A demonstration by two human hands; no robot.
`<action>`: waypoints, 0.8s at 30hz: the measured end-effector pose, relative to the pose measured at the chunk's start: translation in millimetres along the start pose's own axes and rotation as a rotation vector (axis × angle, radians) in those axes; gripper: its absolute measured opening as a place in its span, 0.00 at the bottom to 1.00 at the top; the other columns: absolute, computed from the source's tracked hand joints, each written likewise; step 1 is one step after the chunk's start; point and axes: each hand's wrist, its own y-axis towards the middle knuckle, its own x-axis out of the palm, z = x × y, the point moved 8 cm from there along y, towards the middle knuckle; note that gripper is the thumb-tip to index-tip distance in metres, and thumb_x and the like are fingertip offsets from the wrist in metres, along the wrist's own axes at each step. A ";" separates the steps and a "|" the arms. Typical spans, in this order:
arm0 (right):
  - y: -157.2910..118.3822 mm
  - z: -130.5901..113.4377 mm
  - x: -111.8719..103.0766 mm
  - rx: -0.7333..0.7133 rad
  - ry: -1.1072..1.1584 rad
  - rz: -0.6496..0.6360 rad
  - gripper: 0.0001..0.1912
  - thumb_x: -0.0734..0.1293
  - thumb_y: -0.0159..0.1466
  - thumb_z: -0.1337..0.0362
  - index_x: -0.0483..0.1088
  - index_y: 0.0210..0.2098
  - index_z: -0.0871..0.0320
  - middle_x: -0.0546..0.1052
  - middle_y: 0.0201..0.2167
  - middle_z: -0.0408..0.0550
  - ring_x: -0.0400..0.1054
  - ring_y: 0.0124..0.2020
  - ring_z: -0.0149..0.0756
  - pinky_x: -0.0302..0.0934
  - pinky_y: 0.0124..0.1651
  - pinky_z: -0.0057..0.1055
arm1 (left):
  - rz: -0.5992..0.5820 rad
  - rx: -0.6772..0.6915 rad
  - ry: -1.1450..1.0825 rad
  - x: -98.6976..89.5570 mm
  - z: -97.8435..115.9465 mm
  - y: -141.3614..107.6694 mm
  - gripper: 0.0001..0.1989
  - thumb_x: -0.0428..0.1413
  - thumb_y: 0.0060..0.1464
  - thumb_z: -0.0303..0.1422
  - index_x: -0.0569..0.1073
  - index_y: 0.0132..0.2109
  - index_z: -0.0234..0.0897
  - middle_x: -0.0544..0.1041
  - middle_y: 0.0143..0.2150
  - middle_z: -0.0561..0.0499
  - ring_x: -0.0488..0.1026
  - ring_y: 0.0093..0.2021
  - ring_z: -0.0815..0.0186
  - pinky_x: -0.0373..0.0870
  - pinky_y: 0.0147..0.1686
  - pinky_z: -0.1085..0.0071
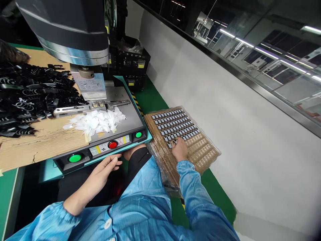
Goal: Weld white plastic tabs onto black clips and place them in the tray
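Observation:
My right hand point(180, 149) reaches down to a clear plastic tray point(207, 154) on the right, its fingertips closed on a small part at the end of a filled row. That part is mostly hidden by the fingers. Rows of small grey parts with black ends point(175, 122) fill the far side of the tray, while the pockets nearest me hold none. My left hand point(106, 166) hovers just in front of the press's control panel point(101, 149), thumb against the loosely bent fingers, with nothing visible in them.
A press head point(72, 30) overhangs a metal fixture point(97, 104). White film pieces point(97, 121) lie heaped before it. Black parts point(32, 90) cover cardboard point(47, 137) at left. The panel has green buttons point(75, 158) and a red button point(112, 144). Black crates point(132, 62) stand behind.

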 end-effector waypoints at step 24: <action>13.3 -118.8 -22.2 -0.342 0.419 0.022 0.14 0.64 0.69 0.61 0.74 0.52 0.57 0.79 0.48 0.57 0.72 0.45 0.48 0.69 0.53 0.43 | 0.132 0.383 0.288 -19.8 68.3 3.9 0.20 0.64 0.62 0.50 0.83 0.54 0.44 0.79 0.60 0.42 0.77 0.57 0.50 0.72 0.63 0.52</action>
